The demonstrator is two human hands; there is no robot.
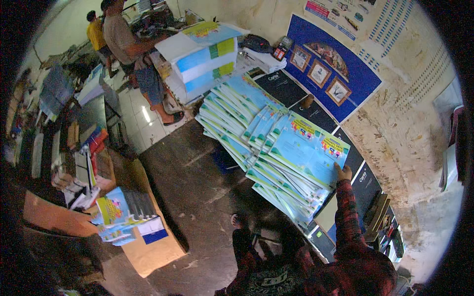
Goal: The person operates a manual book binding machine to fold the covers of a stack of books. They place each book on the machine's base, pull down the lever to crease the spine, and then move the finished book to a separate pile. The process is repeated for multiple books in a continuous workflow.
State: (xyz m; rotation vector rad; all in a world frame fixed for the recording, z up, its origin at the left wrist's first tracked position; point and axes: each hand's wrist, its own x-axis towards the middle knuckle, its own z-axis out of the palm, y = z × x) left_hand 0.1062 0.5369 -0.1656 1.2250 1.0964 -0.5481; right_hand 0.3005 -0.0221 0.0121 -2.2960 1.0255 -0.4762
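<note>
**Hand on the top sheet of a fanned stack of printed covers**

A person in a red plaid sleeve reaches the right hand [342, 173] up to the near corner of the top printed sheet [308, 148] — a pale blue cover with green corners and bright cartoon figures — at about 3 o'clock in the view. The fingers lie flat on the sheet's edge; whether the grip is clenched on the paper or merely pressing it cannot be told. The left hand does not show.

The sheet crowns a long fanned spread of matching covers [247, 123] that runs from 5 o'clock up toward 12 o'clock along a dark counter [284, 86] set against a stained wall. At 12 o'clock stand wrapped paper reams [200, 59] in white, blue and green. A blue poster [335, 69] with framed pictures hangs on the wall at 1 o'clock.

At 8 o'clock a brown cardboard box [148, 246] carries a smaller pile of coloured booklets [118, 212]. Far off at 11 o'clock, two other people stand on the tiled floor — one in a yellow shirt [95, 34], one in a brown shirt [118, 34].
</note>
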